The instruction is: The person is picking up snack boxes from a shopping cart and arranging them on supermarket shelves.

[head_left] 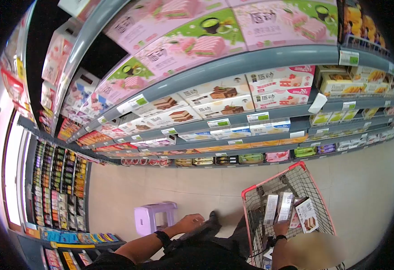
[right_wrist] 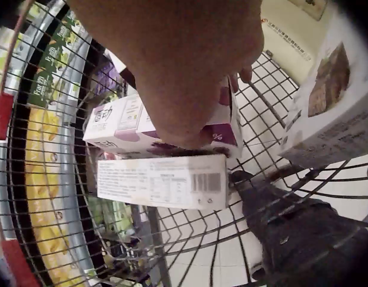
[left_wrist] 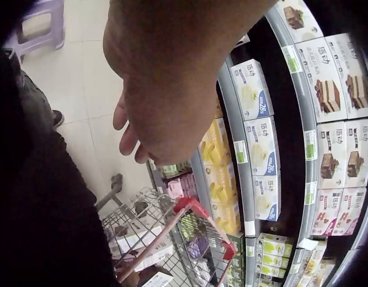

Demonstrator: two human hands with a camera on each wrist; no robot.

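Down in the red-rimmed wire cart (head_left: pixel 315 191), my right hand (right_wrist: pixel 190 72) grips a purple-and-white box (right_wrist: pixel 121 122) standing beside other cake boxes (head_left: pixel 307 215). My left hand (head_left: pixel 189 223) hangs loose and holds nothing, near a lilac stool (head_left: pixel 154 217). Shelves (head_left: pixel 269 58) of boxed cakes stand far beyond.

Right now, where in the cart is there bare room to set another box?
The red-rimmed wire cart has bare mesh at its far end, toward the shelves. Its near end is crowded: white boxes stand there, and the right hand rests on the purple-and-white box.
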